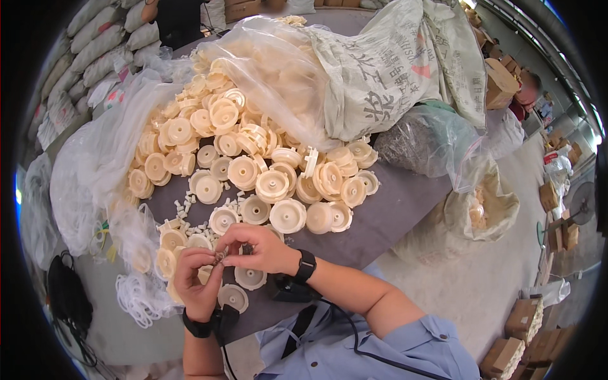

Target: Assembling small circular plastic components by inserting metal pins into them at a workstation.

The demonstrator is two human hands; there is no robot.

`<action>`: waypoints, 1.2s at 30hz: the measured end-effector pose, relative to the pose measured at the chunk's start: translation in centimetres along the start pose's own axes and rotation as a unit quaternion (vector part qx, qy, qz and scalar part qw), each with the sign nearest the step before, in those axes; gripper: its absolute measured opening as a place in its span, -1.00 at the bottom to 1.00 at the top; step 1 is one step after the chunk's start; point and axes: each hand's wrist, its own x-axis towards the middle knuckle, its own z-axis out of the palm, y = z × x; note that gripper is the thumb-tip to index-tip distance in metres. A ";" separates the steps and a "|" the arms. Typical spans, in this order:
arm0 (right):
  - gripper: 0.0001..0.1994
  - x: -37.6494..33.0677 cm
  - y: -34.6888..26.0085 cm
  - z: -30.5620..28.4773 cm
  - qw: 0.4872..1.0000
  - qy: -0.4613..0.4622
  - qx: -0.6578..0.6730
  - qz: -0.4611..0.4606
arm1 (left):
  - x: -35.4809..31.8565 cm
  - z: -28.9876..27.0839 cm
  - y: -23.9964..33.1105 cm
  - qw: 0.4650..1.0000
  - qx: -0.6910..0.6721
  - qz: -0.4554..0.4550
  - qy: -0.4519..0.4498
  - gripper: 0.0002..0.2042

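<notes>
Close together over the near side of the table, my left hand [197, 282] and my right hand [266, 251] pinch a small grey-brown piece [220, 255] between their fingertips. It is too small for its kind to show. Around and beneath the hands lie round cream plastic wheel-like parts [289, 216] with raised rims and hubs. Just beyond the fingers, small pale plugs [183, 208] are scattered among them. One cream wheel [233, 297] lies near my left wrist, and another wheel [251, 277] sits below my right hand.
A large heap of the cream parts [221, 114] spills from clear plastic and a woven sack [386, 69]. A clear bag of grey bits [424, 136] sits at the table's right. An open sack [487, 209] stands beside the dark table cover [373, 221]. White cord [144, 297] hangs at left.
</notes>
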 end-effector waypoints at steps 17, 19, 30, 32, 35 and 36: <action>-0.75 0.2 -0.3 0.4 0.999 0.030 -0.004 -0.015 | -0.3 -0.1 -0.7 0.997 -0.057 -0.029 0.039 -0.73; -0.76 0.2 -0.3 0.2 0.999 0.031 -0.003 -0.011 | 0.0 0.2 -0.3 0.994 -0.088 -0.054 0.019 -0.72; -0.83 0.0 0.0 0.2 0.998 0.017 -0.047 -0.041 | -0.9 -0.8 -0.6 0.974 -0.165 -0.154 -0.018 -0.80; -0.84 -0.2 0.0 0.3 0.996 0.024 -0.064 -0.051 | -0.7 -0.2 -0.2 0.981 -0.143 -0.129 -0.024 -0.83; -0.84 0.0 0.1 0.2 0.991 0.020 -0.107 -0.071 | -0.2 0.4 0.4 0.998 -0.029 -0.045 0.018 -0.87; -0.84 0.0 0.1 0.3 0.993 0.012 -0.099 -0.065 | -0.2 0.1 0.1 0.999 -0.015 -0.052 0.008 -0.86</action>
